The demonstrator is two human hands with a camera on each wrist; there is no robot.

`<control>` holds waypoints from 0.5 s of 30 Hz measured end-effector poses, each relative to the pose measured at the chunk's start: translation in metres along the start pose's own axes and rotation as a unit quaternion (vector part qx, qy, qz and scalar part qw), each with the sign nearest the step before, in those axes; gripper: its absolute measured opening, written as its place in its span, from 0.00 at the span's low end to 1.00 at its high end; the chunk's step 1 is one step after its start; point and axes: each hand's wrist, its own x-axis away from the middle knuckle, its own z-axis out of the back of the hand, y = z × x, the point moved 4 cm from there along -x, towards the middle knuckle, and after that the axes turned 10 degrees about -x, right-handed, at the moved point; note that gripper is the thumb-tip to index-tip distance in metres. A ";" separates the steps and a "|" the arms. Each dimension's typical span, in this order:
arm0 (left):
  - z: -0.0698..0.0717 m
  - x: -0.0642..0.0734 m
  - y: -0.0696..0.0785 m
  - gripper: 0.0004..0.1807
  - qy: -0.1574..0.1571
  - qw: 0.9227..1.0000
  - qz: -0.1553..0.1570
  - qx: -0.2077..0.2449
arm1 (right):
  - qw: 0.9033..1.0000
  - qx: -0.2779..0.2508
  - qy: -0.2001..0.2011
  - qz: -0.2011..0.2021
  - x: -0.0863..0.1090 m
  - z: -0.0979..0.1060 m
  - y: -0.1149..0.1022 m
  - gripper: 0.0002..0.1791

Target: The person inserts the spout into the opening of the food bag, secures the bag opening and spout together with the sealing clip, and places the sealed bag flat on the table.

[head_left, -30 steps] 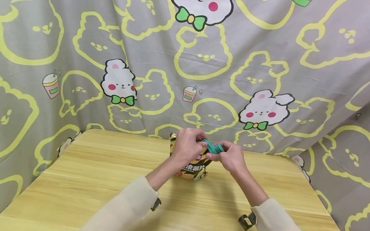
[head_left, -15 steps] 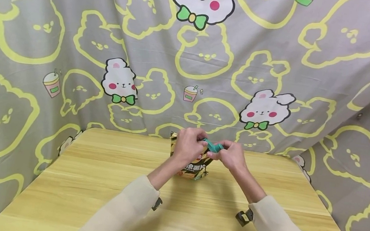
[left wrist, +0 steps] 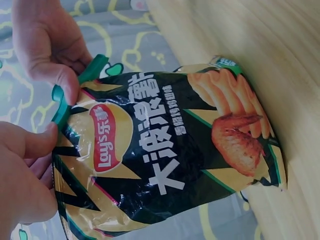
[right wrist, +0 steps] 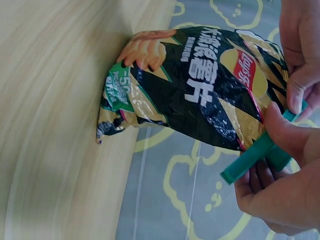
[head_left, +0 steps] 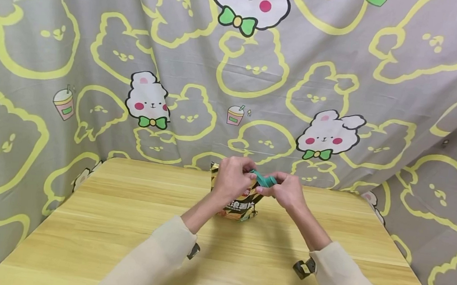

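Observation:
A black-and-gold chip bag (left wrist: 165,125) stands upright on the table, its front printed with a red logo. At its top edge lies a green bag clip (right wrist: 250,157), slanted across one top corner, with a second green part showing behind the long strip. My left hand (head_left: 230,180) pinches the bag's top, its thumb at one end of the clip and its fingers partly hidden behind the bag. My right hand (head_left: 287,193) grips the clip toward its other end, thumb in front and fingers curled behind, as the right wrist view shows.
The wooden table (head_left: 118,233) spreads out around the bag. A grey curtain (head_left: 195,64) with yellow outlines and white cartoon rabbits hangs behind and along both sides. A dark wrist device (head_left: 304,267) sits at the right sleeve cuff.
Both hands stay at the bag's top with the clip. The right hand shifts only slightly, and the clip's visible shape alters a little between its fingers.

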 end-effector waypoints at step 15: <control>0.005 0.000 0.002 0.09 -0.044 0.998 0.008 0.033 | 0.998 0.007 -0.057 0.017 0.000 0.001 -0.004 0.23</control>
